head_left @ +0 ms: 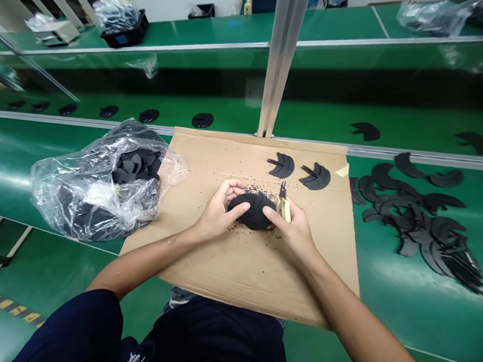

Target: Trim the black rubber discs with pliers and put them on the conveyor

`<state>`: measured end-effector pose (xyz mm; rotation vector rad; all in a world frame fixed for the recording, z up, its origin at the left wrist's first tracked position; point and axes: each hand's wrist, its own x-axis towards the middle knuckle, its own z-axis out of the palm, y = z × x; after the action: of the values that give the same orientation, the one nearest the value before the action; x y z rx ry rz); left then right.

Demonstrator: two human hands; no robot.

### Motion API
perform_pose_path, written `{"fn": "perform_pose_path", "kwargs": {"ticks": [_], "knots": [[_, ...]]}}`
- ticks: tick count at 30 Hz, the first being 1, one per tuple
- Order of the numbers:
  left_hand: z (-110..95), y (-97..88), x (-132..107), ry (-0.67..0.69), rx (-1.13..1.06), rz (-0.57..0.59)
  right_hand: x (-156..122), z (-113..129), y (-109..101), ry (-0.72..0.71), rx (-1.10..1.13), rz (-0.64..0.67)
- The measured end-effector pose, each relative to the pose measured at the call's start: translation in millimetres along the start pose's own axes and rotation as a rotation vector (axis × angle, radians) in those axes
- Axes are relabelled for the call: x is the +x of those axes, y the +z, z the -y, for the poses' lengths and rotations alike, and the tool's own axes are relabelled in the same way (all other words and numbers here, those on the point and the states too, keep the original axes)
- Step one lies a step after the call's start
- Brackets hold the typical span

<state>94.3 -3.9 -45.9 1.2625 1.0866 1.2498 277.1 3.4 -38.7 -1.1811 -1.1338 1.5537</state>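
Observation:
A curved black rubber piece [253, 209] is held over a sheet of brown cardboard [229, 256]. My left hand [219, 209] grips its left side, thumb on top. My right hand [293, 229] touches its right edge with a fingertip while it holds small cutters with cream handles [283, 202]. Black crumbs lie scattered on the cardboard around the piece. Two similar black crescent pieces [283, 166] [316, 177] lie on the cardboard just beyond my hands.
A clear plastic bag [99, 184] full of black pieces sits at the left. A heap of black crescent pieces [421, 217] covers the green table at the right. An aluminium post [282, 59] rises behind the cardboard. More pieces lie along the green belt [148, 115].

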Motion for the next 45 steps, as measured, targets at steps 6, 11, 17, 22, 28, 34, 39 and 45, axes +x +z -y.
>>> {"fn": "perform_pose_path", "kwargs": {"ticks": [6,11,17,22,28,34,39,45], "knots": [[11,-7.5,-6,0.168,0.312,0.007,-4,-2,2,-0.049,-0.084,0.086],[14,-8.8,-8,0.121,0.361,0.071,-5,-4,4,-0.058,-0.117,0.063],[9,-9.3,-9,0.194,0.399,0.122,-6,0,4,-0.174,-0.276,0.060],[6,-10.3,-11,0.315,0.495,0.196,-7,-3,2,-0.302,-0.420,0.018],[8,-8.9,-13,0.295,0.331,0.175,-9,-2,1,-0.468,-0.446,0.059],[1,-12.7,-9,0.367,0.215,0.107,-10,-6,1,-0.659,-0.400,0.085],[-3,-16.6,-8,0.464,0.275,0.096,-9,-9,0,-0.677,-0.440,0.107],[-6,-19.6,-6,0.506,0.314,0.128,-9,-9,-2,-0.702,-0.474,0.119]]}}
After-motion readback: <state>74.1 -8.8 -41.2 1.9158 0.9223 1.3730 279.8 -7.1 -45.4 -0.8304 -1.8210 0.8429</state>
